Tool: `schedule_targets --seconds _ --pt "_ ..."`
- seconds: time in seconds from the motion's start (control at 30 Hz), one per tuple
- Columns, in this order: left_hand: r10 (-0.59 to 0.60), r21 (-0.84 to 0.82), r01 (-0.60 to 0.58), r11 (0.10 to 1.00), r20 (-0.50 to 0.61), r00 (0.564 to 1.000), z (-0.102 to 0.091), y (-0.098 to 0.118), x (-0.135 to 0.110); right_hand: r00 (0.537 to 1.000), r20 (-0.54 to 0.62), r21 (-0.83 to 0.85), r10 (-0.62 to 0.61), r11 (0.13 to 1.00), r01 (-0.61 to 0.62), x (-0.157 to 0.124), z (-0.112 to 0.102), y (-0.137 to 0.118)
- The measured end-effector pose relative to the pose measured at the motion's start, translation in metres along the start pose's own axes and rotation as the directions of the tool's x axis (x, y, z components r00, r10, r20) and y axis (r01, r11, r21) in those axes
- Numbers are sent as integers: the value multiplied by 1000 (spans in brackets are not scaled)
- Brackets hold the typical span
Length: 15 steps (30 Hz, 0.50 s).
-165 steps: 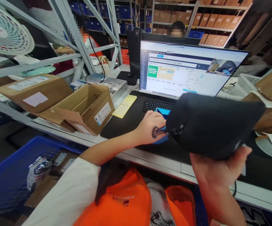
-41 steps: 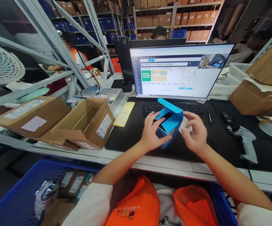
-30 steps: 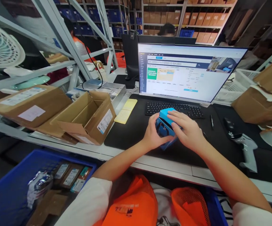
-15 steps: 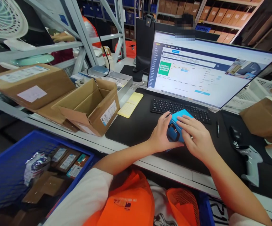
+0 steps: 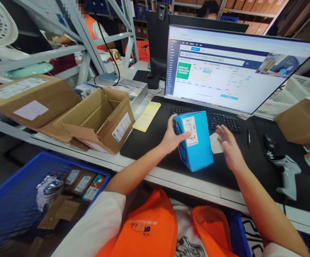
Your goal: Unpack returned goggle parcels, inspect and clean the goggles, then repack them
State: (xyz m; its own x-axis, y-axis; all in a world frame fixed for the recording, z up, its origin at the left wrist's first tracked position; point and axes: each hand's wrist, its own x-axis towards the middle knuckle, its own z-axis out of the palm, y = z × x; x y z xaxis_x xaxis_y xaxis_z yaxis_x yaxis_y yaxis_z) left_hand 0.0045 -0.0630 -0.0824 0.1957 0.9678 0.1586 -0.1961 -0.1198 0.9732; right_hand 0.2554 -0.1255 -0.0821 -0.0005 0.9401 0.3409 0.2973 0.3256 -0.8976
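My left hand (image 5: 172, 137) grips a closed blue box (image 5: 198, 146) with a white barcode label, holding it upright above the black desk mat (image 5: 149, 141). The thumb lies across the label side. My right hand (image 5: 230, 148) hovers just right of the box with its fingers stretched out, over a white slip of paper (image 5: 215, 142) on the mat. It holds nothing. Behind both hands are a black keyboard (image 5: 223, 121) and a large lit monitor (image 5: 232, 71).
An open cardboard box (image 5: 101, 119) and a sealed carton (image 5: 26, 98) sit at left. A yellow notepad (image 5: 146, 116), a pen (image 5: 248, 137) and a grey barcode scanner (image 5: 285, 169) lie on the desk. A blue crate (image 5: 13, 200) of parcels stands lower left. Other people work behind.
The blue box was open, then both hands closed it on the mat. Now my left hand has stood it upright and lifted it, and my right hand has come off it.
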Motion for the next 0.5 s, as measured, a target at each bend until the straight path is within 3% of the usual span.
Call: schedule_targets --seconds 0.03,0.1,0.2,0.27,0.33,0.4,0.5 --pt "-113 -116 116 987 26 993 -1 1 5 985 125 116 118 984 -132 -2 3 8" --pt "-284 -224 296 929 82 955 2 -2 11 908 339 289 248 890 -351 -5 11 16" --pt "-412 -156 434 887 155 898 11 -13 12 820 443 376 362 756 -536 -6 21 14" --pt "-369 -5 373 928 133 920 11 -22 17 798 419 380 434 714 -588 -7 22 13" --pt "-195 229 178 957 52 979 1 -27 29 788 386 362 480 706 -608 -7 17 18" --pt "-26 437 38 899 -33 999 -19 -28 48 788 302 278 537 741 -612 -9 9 26" --pt "28 564 96 820 -208 978 -67 -25 78 825 129 16 550 831 -557 -11 -4 38"
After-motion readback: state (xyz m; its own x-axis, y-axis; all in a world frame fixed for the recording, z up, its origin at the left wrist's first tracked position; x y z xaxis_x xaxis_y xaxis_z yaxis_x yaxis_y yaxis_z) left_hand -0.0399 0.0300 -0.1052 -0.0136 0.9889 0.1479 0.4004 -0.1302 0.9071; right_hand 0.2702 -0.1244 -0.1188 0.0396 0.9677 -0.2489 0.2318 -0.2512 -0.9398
